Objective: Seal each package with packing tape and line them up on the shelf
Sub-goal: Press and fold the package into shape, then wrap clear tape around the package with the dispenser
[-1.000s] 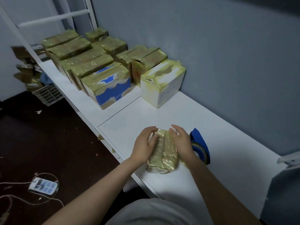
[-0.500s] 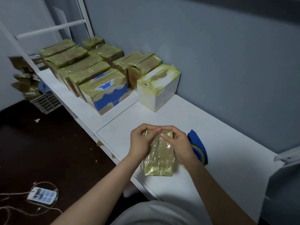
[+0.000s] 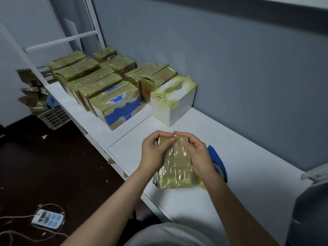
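1. Shelf (image 3: 239, 142) runs out of view rightward.
2. Boxes (image 3: 99, 86) crowd its far end, the rear ones half-hidden.
3. Package (image 3: 174, 167) sits near the front edge.
4. Left hand (image 3: 152, 151) and right hand (image 3: 199, 155) grip its far end.
5. Tape (image 3: 219, 160) peeks from behind the right hand.

No text is reading legibly anywhere. Faint pale print is running across the blue face of the blue-and-white box (image 3: 122, 114), beyond the grip and to its left — too blurred to make out. A small dark mark is showing on the side face of the white box (image 3: 179, 109), straight beyond the grip — too small to read. The taped package (image 3: 174, 166) inside the grip is showing only glare.
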